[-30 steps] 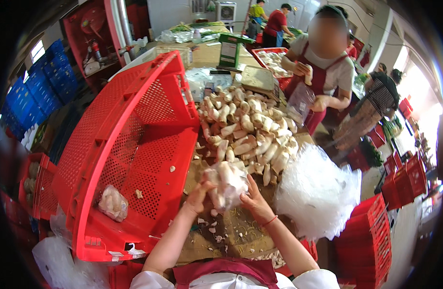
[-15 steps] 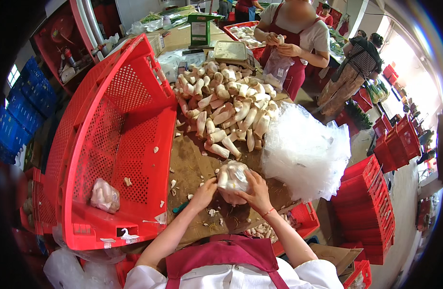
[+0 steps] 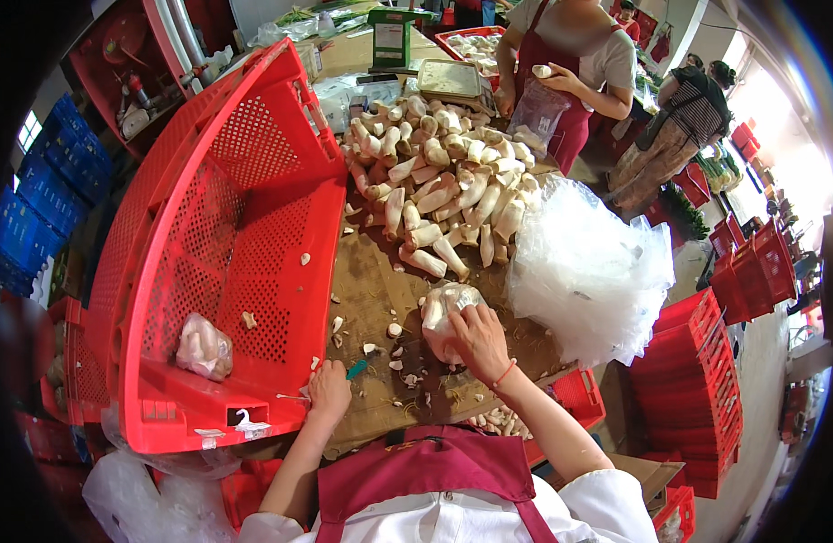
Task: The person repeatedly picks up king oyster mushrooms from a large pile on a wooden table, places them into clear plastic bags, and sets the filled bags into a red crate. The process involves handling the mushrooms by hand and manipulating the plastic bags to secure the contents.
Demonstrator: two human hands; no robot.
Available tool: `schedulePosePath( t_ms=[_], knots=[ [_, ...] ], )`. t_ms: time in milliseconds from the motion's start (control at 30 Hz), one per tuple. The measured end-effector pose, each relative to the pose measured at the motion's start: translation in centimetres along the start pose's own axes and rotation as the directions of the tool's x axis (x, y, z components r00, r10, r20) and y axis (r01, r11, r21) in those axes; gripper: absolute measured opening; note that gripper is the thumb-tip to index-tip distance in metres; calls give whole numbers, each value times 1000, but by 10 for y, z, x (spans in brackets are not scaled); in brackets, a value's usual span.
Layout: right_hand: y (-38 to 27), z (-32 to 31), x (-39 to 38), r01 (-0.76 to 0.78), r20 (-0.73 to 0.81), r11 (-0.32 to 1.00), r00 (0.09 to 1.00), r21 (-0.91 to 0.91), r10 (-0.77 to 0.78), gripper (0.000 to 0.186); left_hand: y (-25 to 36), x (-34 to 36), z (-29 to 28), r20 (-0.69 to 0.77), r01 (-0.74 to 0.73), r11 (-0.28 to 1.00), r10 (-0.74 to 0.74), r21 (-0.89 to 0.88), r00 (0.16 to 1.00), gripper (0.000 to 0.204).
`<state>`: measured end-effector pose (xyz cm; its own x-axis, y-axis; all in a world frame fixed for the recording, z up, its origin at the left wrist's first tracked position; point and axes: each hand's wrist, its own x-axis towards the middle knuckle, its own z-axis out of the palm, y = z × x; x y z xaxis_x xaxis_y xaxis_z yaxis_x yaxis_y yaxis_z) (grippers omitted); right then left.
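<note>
A clear plastic bag of king oyster mushrooms point(image 3: 441, 312) rests on the brown cardboard tabletop. My right hand point(image 3: 479, 344) grips it from the right, fingers curled over its top. My left hand point(image 3: 329, 391) is away from the bag, at the red crate's near right edge. Its fingers are curled, and a thin pale strip point(image 3: 292, 396) shows beside them; what they hold is hidden. A small teal tool point(image 3: 357, 368) lies just right of that hand. Beyond the bag is a big heap of loose king oyster mushrooms point(image 3: 443, 181).
The large red crate point(image 3: 280, 271) on the left contains one bagged portion point(image 3: 204, 347). A pile of clear bags point(image 3: 588, 271) lies right. Behind the heap stand a scale point(image 3: 449, 78) and a co-worker point(image 3: 570, 81) with mushrooms and a bag. Stacked red crates point(image 3: 688, 380) stand right.
My left hand has left the bag and moved left to the crate's edge. My right hand stays on the bag. The view has shifted slightly; the co-worker's hands have moved apart.
</note>
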<state>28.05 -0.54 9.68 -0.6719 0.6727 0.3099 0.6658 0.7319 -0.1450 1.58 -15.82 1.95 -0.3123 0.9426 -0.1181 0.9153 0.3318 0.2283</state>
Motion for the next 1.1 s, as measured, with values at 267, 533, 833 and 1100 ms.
schedulePosePath(
  t_ms=[267,533,833,1100],
  knots=[
    [4,-1,-1,-198,-55,901,970,386,237,23,3,8,-9,123,3,972,27,-235,992,17],
    [1,-12,-7,-177,102,922,983,345,151,25,60,21,-50,472,485,20,268,-874,840,21],
    [15,-25,24,455,181,878,885,-150,-429,23,75,23,-42,433,507,-244,300,-827,850,8],
    [13,-30,38,633,241,774,749,16,-617,16,73,21,-42,450,502,-202,254,-841,856,28]
  ],
)
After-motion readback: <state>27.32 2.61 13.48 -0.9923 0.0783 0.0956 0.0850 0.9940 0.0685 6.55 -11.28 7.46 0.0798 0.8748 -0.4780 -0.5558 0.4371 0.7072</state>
